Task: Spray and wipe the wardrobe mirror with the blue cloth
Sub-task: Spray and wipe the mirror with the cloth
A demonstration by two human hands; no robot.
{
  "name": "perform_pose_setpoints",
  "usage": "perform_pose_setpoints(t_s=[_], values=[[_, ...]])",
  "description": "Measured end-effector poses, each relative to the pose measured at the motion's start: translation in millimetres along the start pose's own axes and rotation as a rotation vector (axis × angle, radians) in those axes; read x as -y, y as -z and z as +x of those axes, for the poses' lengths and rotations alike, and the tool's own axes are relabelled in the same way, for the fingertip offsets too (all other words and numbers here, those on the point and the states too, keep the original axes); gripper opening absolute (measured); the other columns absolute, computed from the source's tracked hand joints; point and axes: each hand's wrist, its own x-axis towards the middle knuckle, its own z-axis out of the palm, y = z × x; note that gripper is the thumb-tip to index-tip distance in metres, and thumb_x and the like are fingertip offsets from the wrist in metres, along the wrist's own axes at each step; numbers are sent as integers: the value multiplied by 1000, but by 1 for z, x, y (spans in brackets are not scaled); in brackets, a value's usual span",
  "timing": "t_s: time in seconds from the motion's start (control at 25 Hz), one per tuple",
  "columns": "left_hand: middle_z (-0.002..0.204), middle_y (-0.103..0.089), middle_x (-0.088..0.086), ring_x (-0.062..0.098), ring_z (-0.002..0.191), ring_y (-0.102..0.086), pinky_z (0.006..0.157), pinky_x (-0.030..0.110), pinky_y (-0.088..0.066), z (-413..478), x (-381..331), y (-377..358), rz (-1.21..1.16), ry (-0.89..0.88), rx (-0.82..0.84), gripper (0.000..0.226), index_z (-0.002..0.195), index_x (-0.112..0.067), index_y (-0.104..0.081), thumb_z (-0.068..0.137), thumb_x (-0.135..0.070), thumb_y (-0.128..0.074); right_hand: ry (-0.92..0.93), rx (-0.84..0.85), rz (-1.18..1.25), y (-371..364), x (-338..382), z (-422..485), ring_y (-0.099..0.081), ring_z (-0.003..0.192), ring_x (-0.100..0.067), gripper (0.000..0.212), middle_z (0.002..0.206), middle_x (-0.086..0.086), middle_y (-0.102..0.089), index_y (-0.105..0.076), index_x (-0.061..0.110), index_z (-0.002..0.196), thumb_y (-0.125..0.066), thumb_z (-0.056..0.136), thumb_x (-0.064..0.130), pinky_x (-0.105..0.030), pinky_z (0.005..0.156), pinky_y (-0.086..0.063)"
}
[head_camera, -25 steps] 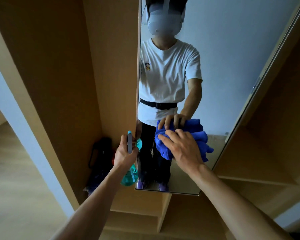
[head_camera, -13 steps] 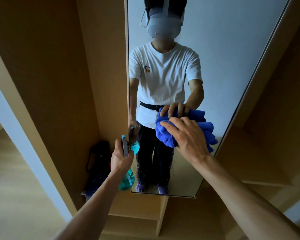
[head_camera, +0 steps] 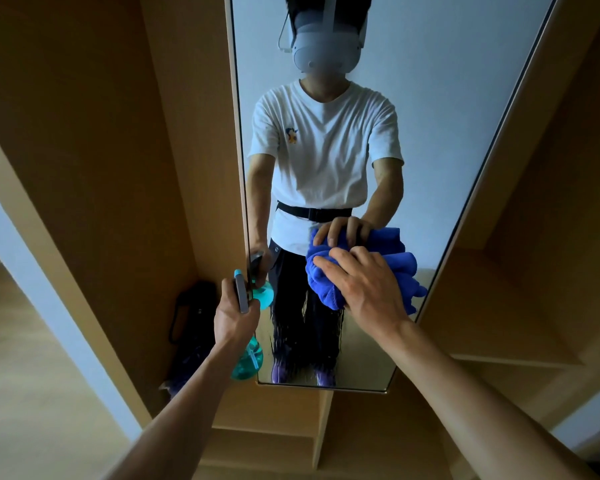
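Well, the right hand (head_camera: pixel 364 292) has its fingers bent over the bunched blue cloth (head_camera: pixel 326 284) and presses it on the mirror (head_camera: pixel 447 81) — low down, near the right edge. The left hand (head_camera: pixel 234 315) grips a teal spray bottle (head_camera: pixel 248 363) beside the mirror's left edge (wet drips run down the glass below). A dark bag (head_camera: pixel 191 323) sits in the wardrobe (head_camera: pixel 118 168) corner — off to the left.

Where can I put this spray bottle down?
The shelf right of the mirror looks bare, as does the floor left of the wardrobe. The corner left of the mirror is crowded: a dark bag sits there past the bottle.
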Motion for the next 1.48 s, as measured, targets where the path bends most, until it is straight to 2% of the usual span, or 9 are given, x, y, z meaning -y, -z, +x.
perform_pose_setpoints(t_s=[0.2,0.4,0.56,0.76,1.04,1.12,1.2,1.28,1.48], values=[[83,-56,4,21,65,-56,54,29,-43,-1,-2,1,-20,5,7,30,117,-14,-44,92,-6,-59,53,70,10,-19,5,-22,-56,99,-28,50,131,-6,-60,-55,19,137,-59,90,4,-42,79,-47],[84,-56,4,21,67,-57,57,31,-47,-2,-2,3,-26,5,15,31,118,-15,-44,92,-6,-59,57,78,50,-5,-2,-17,-55,96,-28,48,128,-5,-60,-55,21,136,-48,91,5,-41,78,-46],[80,-54,5,22,64,-55,54,30,-42,-9,-5,-5,-8,-10,-60,28,113,-13,-44,91,-6,-59,-7,-17,62,21,-26,1,-54,97,-28,51,126,-3,-60,-57,21,134,-60,85,7,-41,78,-44],[81,-55,6,26,66,-58,55,34,-48,-17,-1,-17,-83,-3,-115,30,116,-16,-42,92,-6,-59,-41,-90,31,33,-41,5,-53,95,-27,51,124,0,-60,-57,21,136,-65,87,13,-40,77,-42],[86,-57,7,28,72,-61,56,34,-49,-19,-1,-21,-94,7,-136,32,119,-20,-41,94,-7,-57,18,20,2,-8,-24,-33,-54,98,-28,50,129,-5,-60,-55,19,138,-58,90,9,-41,79,-45],[88,-58,7,30,74,-63,58,36,-52,-21,-3,-21,-99,11,-135,33,122,-20,-41,95,-7,-57,13,60,21,-14,-21,-43,-54,99,-28,52,129,-5,-61,-55,19,138,-61,88,6,-41,79,-47],[89,-56,4,24,73,-60,57,32,-49,-24,-8,-20,-90,12,-143,35,127,-17,-41,96,-7,-57,11,85,46,-13,-23,-44,-55,99,-28,57,129,-4,-60,-55,20,137,-67,83,5,-41,79,-48],[86,-54,1,19,71,-57,56,29,-44,-24,-13,-19,-75,-9,-161,35,127,-15,-42,96,-7,-57,6,84,62,-6,-29,-41,-55,100,-28,59,129,-3,-60,-55,21,136,-69,81,6,-41,80,-48],[85,-54,2,24,72,-57,62,36,-47,-26,-29,-23,-58,-48,-224,34,122,-16,-42,93,-6,-57,-22,-4,46,27,-58,-24,-55,98,-29,58,126,-3,-60,-57,20,136,-71,80,11,-42,77,-45]])
